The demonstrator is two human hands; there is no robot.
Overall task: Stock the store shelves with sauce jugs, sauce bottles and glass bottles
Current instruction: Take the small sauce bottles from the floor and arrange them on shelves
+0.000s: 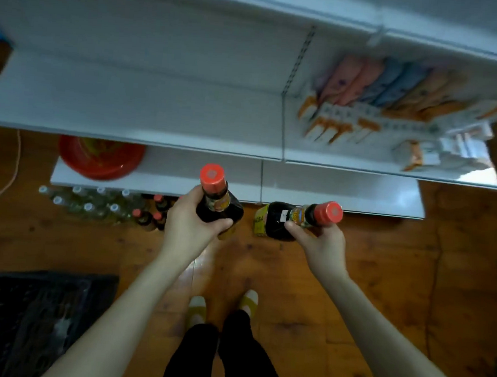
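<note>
Gripping one sauce bottle upright, left hand; right hand tilts another.

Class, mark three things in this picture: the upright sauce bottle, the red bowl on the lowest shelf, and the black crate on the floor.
upright sauce bottle (219, 203): head view, on its neck label.
red bowl (101, 159): head view, on its inside.
black crate (50, 277): head view, on its far rim.

White metal shelves fill the upper frame above a reddish-brown wooden floor; a dark crate, perhaps plastic, sits at lower left.
</note>
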